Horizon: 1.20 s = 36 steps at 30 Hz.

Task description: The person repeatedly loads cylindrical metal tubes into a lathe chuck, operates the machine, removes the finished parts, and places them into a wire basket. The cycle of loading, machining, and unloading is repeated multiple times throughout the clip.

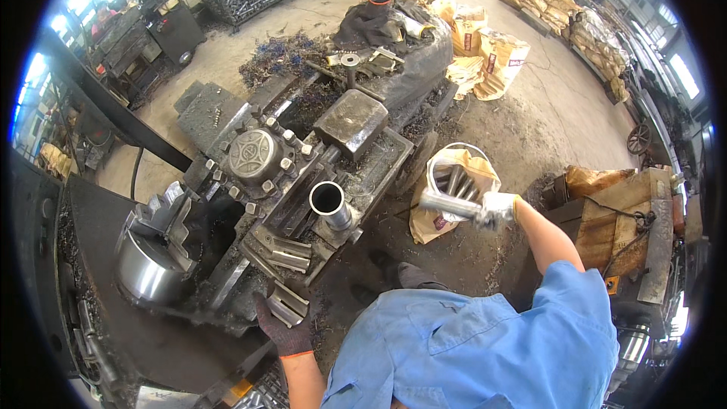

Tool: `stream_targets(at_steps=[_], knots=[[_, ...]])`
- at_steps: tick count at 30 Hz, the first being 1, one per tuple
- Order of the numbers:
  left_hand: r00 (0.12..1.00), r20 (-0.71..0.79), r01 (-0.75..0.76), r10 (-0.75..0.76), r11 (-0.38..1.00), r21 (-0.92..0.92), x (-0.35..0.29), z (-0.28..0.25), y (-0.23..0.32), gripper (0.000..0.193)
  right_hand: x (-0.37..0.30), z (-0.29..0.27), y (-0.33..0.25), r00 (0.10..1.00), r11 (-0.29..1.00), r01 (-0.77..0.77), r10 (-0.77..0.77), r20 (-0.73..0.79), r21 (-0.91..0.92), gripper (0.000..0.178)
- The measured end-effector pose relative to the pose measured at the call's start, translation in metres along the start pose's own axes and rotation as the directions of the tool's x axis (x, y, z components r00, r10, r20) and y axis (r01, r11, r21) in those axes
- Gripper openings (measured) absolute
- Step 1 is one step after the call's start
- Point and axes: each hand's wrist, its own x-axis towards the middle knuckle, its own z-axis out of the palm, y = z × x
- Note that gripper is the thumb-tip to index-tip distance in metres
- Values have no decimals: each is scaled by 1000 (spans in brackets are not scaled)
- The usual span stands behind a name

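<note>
My left hand [284, 329], in a dark glove with an orange cuff, is closed around a half-round metal shell [288, 304] beside the lathe's front edge. A similar half-round shell [291, 256] lies on the lathe carriage just above it. Out to the right, my right hand [497, 210], in a whitish, dirt-stained glove, grips one end of a shiny metal cylinder [448, 205]. The cylinder is held level over a brown paper bag [432, 226], which contains several metal cylinders [459, 180]. An open-topped metal tube [330, 206] stands upright on the carriage corner.
The lathe chuck [151, 257] with stepped jaws is at the left, near the bolted tool post [254, 155]. Metal chips [284, 57] lie behind the machine. Paper bags [500, 64] stand at the back, and a wrapped crate [617, 235] is at the right.
</note>
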Motion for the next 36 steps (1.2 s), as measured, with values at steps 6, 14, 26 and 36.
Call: stream_targets(at_steps=[6, 14, 26, 36], knots=[[990, 80, 87, -117, 948, 306, -1, 37, -11, 60, 12, -9, -145, 809, 919, -61, -183, -558, -389, 57], [955, 9, 274, -297, 893, 358, -32, 52, -17, 63, -40, 94, -373, 507, 570, 713, -821, -261, -408, 34], [950, -22, -301, 312, 930, 212, -10, -25, 63, 58, 24, 176, -437, 598, 596, 698, -790, -134, -396, 45], [540, 449, -821, 711, 563, 95, 13, 95, 92, 85, -74, 134, -576, 441, 378, 849, -891, 103, -369, 88]])
